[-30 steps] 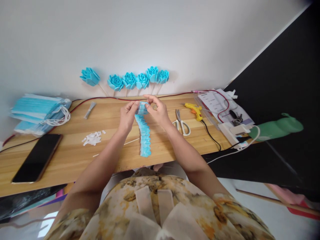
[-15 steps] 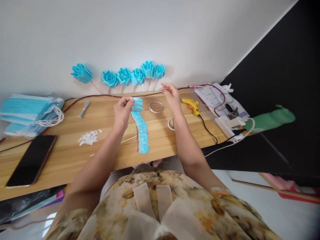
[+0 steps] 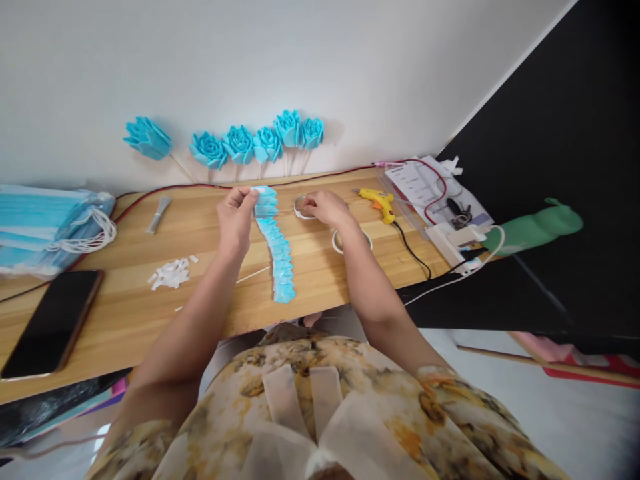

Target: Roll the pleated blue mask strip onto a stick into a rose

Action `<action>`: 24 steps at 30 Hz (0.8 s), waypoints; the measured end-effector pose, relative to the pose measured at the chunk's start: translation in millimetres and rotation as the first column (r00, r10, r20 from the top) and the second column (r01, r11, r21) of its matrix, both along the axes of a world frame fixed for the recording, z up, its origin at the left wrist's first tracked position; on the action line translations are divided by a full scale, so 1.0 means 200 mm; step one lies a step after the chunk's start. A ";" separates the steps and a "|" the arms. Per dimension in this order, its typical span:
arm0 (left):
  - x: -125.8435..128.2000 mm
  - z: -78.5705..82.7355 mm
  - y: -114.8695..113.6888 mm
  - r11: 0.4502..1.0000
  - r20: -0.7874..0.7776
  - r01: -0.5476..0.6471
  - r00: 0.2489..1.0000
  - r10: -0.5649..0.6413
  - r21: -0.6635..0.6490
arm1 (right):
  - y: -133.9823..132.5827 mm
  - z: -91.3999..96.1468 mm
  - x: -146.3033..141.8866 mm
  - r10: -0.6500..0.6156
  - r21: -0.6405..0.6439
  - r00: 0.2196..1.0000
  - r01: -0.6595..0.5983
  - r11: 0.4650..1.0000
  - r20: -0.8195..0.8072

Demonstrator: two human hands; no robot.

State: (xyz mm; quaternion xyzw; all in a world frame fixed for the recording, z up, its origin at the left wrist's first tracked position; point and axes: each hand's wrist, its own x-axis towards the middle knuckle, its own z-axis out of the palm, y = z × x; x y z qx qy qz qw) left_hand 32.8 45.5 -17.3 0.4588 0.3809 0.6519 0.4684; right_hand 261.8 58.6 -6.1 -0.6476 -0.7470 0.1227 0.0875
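My left hand pinches the upper end of a long strip of folded blue petals, which trails toward me across the wooden desk. To its right, my right hand rests with bent fingers on a thin white tape roll lying flat on the desk. Whether it grips the roll or only touches it is not clear. Under my right forearm the white handles of the scissors show partly.
Several blue paper roses on sticks lean against the wall. A stack of blue face masks and a black phone lie at the left, white scraps nearby. A yellow glue gun, power strip and cables sit at the right.
My right hand let go of the strip, swung up and to the right, then came down onto the tape roll. My left hand kept hold of the strip's top end.
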 end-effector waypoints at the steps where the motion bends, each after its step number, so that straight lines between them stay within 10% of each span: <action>1: 0.00 0.00 0.00 1.000 -0.003 0.000 1.000 0.000 -0.005 | 0.00 0.00 -0.01 0.011 -0.004 1.000 -0.011 1.000 0.011; 24: 0.01 0.01 0.00 0.999 0.005 0.000 1.000 0.000 -0.034 | 0.00 -0.04 -0.08 -0.051 -0.048 0.996 0.048 0.998 -0.072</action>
